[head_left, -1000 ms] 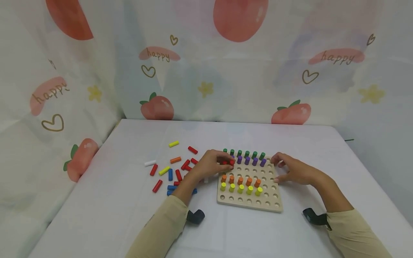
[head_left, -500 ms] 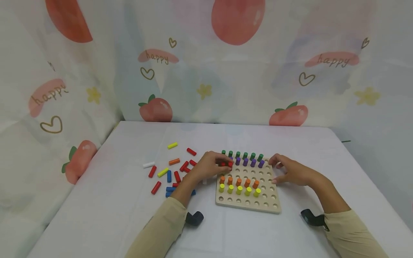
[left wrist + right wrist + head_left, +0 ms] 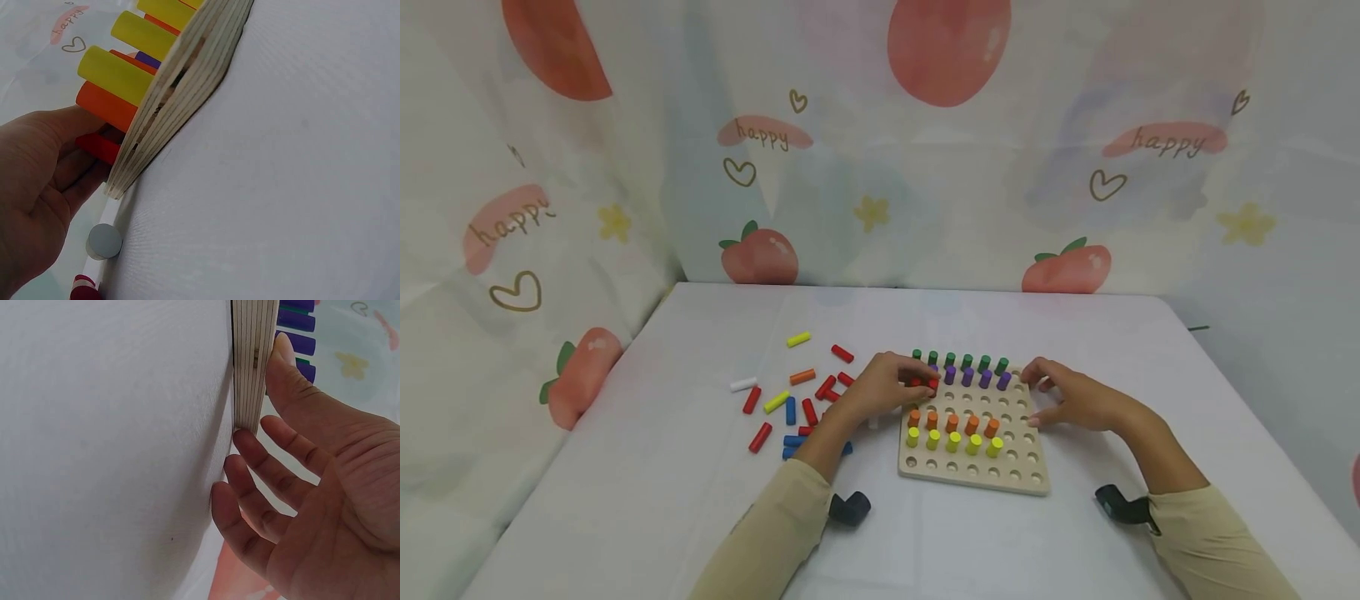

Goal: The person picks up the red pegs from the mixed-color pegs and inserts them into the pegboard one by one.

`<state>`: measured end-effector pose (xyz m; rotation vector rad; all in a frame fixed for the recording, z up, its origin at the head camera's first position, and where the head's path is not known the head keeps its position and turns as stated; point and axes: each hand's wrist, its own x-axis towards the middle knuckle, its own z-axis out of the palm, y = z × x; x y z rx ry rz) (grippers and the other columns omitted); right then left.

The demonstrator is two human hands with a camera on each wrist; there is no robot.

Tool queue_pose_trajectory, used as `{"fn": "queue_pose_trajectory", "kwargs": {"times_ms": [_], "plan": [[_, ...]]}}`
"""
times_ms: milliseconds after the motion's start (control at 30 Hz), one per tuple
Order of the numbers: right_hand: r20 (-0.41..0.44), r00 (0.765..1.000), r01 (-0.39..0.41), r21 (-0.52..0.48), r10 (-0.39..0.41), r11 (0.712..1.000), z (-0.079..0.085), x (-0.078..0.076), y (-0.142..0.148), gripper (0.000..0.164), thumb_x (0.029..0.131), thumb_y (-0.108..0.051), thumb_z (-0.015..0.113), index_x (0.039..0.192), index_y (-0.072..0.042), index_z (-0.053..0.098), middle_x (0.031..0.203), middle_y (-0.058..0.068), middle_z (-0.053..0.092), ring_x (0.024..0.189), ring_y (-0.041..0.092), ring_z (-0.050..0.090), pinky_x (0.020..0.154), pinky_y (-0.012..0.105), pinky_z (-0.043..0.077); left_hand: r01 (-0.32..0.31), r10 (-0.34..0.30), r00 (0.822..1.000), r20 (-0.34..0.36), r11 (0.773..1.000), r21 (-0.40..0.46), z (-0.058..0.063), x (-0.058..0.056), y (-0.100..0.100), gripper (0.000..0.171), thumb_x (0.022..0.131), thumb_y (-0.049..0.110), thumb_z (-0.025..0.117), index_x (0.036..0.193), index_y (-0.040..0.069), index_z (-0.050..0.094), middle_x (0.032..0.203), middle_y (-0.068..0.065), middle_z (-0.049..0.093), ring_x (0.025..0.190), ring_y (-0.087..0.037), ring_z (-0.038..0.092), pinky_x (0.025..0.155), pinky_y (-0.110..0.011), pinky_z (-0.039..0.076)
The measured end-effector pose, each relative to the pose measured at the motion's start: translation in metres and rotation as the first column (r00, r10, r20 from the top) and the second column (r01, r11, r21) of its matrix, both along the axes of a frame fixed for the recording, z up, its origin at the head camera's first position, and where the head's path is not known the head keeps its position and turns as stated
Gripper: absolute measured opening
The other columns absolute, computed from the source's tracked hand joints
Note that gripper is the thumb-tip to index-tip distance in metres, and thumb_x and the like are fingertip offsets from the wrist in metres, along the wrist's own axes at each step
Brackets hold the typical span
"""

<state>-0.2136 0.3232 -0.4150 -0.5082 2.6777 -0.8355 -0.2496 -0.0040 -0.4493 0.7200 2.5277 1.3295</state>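
Observation:
A wooden pegboard point(image 3: 973, 475) lies on the table, with rows of green, purple, orange and yellow pegs standing in it. At its left side, my left hand point(image 3: 880, 385) pinches a red peg point(image 3: 933, 385) between thumb and fingers, just in front of the purple row. Another red peg stands left of it, partly behind the fingers. In the left wrist view the red peg point(image 3: 99, 148) is upright at the board's surface. My right hand point(image 3: 1078, 398) holds the board's far right corner, its thumb point(image 3: 284, 369) on the edge and the other fingertips around the corner.
Loose red, blue, yellow, orange and white pegs lie scattered left of the board, among them a blue peg point(image 3: 791, 411) and a white peg point(image 3: 743, 384). A patterned cloth point(image 3: 880, 167) hangs behind the white table point(image 3: 647, 500).

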Motion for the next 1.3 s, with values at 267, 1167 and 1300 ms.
{"fn": "queue_pose_trajectory", "kwargs": {"times_ms": [267, 1167, 1300], "plan": [[-0.002, 1.000, 0.001, 0.003, -0.001, 1.000, 0.000, -0.001, 0.000, 0.063, 0.084, -0.024, 0.088, 0.131, -0.005, 0.050, 0.132, 0.016, 0.056, 0.124, 0.042, 0.051, 0.103, 0.065, 0.043, 0.001, -0.001, 1.000, 0.013, 1.000, -0.002, 0.000, 0.000, 0.000, 0.023, 0.093, 0.015, 0.080, 0.116, 0.020, 0.080, 0.111, 0.010, 0.071, 0.101, -0.009, 0.064, 0.090, -0.023, 0.053], [0.008, 1.000, 0.002, -0.007, -0.002, 1.000, 0.000, 0.000, 0.000, 0.064, 0.084, -0.023, 0.088, 0.131, -0.004, 0.050, 0.131, 0.015, 0.056, 0.123, 0.042, 0.051, 0.104, 0.065, 0.042, 0.064, -0.064, 0.998, -0.006, 0.998, 0.017, 0.013, -0.001, -0.012, 0.026, 0.094, 0.014, 0.078, 0.120, 0.017, 0.078, 0.109, 0.011, 0.074, 0.105, -0.007, 0.068, 0.092, -0.023, 0.053], [0.008, 1.000, 0.005, -0.004, -0.005, 1.000, 0.002, 0.001, 0.000, 0.064, 0.083, -0.023, 0.089, 0.131, -0.004, 0.050, 0.131, 0.016, 0.056, 0.123, 0.042, 0.051, 0.104, 0.065, 0.042, 0.091, -0.090, 0.996, -0.018, 0.995, 0.051, 0.016, -0.003, -0.016, 0.024, 0.095, 0.012, 0.078, 0.118, 0.015, 0.078, 0.108, 0.010, 0.075, 0.103, -0.005, 0.068, 0.091, -0.023, 0.054]]}}
